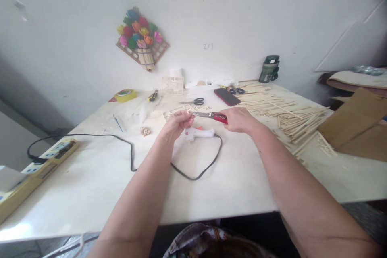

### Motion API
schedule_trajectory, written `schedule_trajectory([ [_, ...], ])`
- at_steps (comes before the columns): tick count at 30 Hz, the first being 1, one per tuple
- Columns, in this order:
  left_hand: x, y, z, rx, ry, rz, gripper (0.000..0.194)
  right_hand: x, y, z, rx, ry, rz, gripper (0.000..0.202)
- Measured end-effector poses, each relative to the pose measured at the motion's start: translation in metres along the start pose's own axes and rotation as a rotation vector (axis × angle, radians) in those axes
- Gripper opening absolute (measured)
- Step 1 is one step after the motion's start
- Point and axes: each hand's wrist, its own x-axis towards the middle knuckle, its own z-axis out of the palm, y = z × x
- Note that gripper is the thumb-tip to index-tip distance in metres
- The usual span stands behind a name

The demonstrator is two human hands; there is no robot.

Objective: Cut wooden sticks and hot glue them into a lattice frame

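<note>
"Head view: how far along is the work?"

"Partway, I judge. One small cluster [145,131] sits assembled left of the desk's middle, and one flat lattice [173,84] stands near the far edge. Plenty of loose sticks [290,119] remain toward the right edge."

"And the piece [189,111] in hand?"

"Over the middle of the desk [102,193], pinched in the fingertips of the left hand [180,120]. The right hand [238,119] is wrapped round the red handles of the cutters [217,117], their tips at the piece. Whether they bite it is too small to tell, so I can't call that cut done."

"Count the rest."

"One cutters, one glue gun [205,133] just on the near side of the hands, and two scissors: one pair [198,101] beyond the hands, another pair [237,90] by the one phone [226,97]. One tape [125,95] near the far left corner, one knife [152,96] to its right, one bottle [269,68] near the far right corner, one power strip [45,165] along the left edge."

"The sticks?"

"Dozens, overlapping; I can't give an exact count."
</note>
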Motion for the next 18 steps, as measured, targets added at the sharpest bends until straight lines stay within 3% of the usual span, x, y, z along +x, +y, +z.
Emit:
schedule_trajectory([
  [18,-0.0033,0.0043,-0.0062,-0.03,-0.108,-0.155,0.004,-0.0004,-0.0005,-0.0023,-0.128,0.077,-0.006,0.033],
])
